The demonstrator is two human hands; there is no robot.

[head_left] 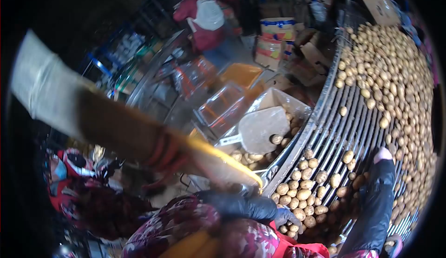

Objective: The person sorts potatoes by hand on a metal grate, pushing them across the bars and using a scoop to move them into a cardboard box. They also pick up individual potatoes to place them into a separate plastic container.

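My left hand [288, 217], in a dark glove at the end of a black sleeve, is low beside the near potatoes [304, 194] on the slatted rack. Its fingers are partly dark and blurred, and whatever they may hold is hidden. Farther right, my right hand [383, 155] reaches over the metal slats [341, 129], beside the large mass of potatoes [395, 76]. It looks pinkish at the end of another black sleeve; its fingers are too unclear to read.
A blurred, long brown-and-white object [116, 118] with a yellow edge crosses the left foreground. Beside the rack, a container holds potatoes and a grey scoop-like piece [264, 130]. Clear crates [222, 107] and cardboard boxes [269, 51] stand beyond. Other people [206, 21] are at the back and left.
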